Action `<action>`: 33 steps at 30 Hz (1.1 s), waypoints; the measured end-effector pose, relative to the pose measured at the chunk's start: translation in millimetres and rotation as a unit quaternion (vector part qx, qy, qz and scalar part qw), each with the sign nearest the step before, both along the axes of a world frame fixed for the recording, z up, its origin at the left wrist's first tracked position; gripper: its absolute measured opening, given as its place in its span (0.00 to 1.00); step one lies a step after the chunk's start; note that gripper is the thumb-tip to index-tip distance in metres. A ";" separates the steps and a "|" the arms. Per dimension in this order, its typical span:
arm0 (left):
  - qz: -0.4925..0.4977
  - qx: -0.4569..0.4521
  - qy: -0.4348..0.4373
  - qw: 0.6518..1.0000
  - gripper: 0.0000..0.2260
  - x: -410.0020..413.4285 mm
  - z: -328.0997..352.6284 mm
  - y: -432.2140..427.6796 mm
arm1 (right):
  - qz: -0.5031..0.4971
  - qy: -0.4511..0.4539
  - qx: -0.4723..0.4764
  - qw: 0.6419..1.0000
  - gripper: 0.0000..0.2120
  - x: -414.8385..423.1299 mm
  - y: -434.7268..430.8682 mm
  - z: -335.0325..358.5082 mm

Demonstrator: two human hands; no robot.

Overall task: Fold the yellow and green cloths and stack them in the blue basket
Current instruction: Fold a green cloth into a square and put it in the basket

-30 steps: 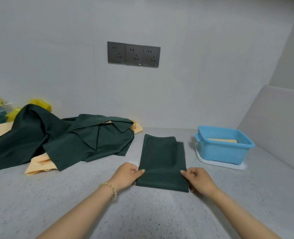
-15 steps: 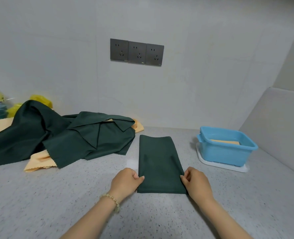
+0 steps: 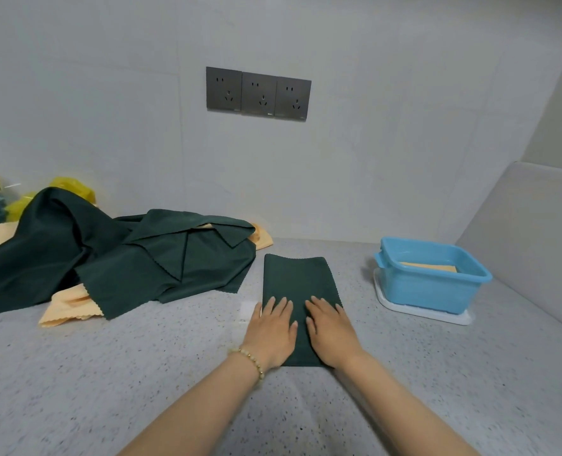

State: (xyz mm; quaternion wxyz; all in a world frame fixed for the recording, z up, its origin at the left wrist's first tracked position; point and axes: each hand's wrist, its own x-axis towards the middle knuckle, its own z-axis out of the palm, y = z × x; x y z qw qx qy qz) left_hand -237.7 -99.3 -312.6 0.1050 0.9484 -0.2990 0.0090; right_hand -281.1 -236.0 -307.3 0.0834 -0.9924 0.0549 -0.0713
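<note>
At ten o'clock on the counter (image 3: 108,373) sprawls the heap of green cloths (image 3: 161,258), with yellow cloths (image 3: 65,307) poking out beneath. At centre the left hand (image 3: 273,327) and right hand (image 3: 330,327) lie flat with straight fingers, holding nothing, pressing the near half of the folded green cloth (image 3: 297,278). At three o'clock from it, well apart, stands the blue basket (image 3: 431,287) with a folded yellow cloth (image 3: 427,267) inside. If lifted by one layer only, the thin strip would likely fall open or skew.
</note>
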 end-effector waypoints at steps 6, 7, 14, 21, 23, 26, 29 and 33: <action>-0.017 0.024 0.031 0.999 0.30 7.4 -17.0 14.9 | -0.044 0.077 0.008 0.996 0.29 -14.9 -27.1 -17.0; -0.021 0.025 0.033 0.999 0.31 6.7 -16.3 17.1 | -0.047 0.082 0.006 0.995 0.29 -18.8 -31.9 -16.5; -0.067 0.018 0.071 0.995 0.46 -27.8 -13.9 40.3 | 0.002 0.082 -0.013 0.997 0.28 -59.2 -32.8 -18.3; -0.119 0.031 0.052 0.991 0.36 -58.7 -10.5 68.3 | 0.162 0.049 -0.006 0.986 0.22 -100.7 -40.3 -10.3; -0.126 0.033 0.034 0.991 0.36 -59.9 -6.5 70.1 | 0.159 0.065 -0.017 0.985 0.23 -104.0 -45.6 -6.0; -0.142 0.048 0.048 0.988 0.44 -60.2 -4.0 75.6 | 0.150 0.087 -0.035 0.984 0.32 -110.1 -55.9 -3.4; -0.157 0.073 0.062 0.983 0.47 -59.3 1.8 79.6 | 0.163 0.100 -0.045 0.981 0.43 -115.6 -63.5 -0.4; -0.169 0.074 0.054 0.981 0.39 -57.3 6.9 78.7 | 0.182 0.077 -0.065 0.978 0.42 -114.4 -64.2 -0.6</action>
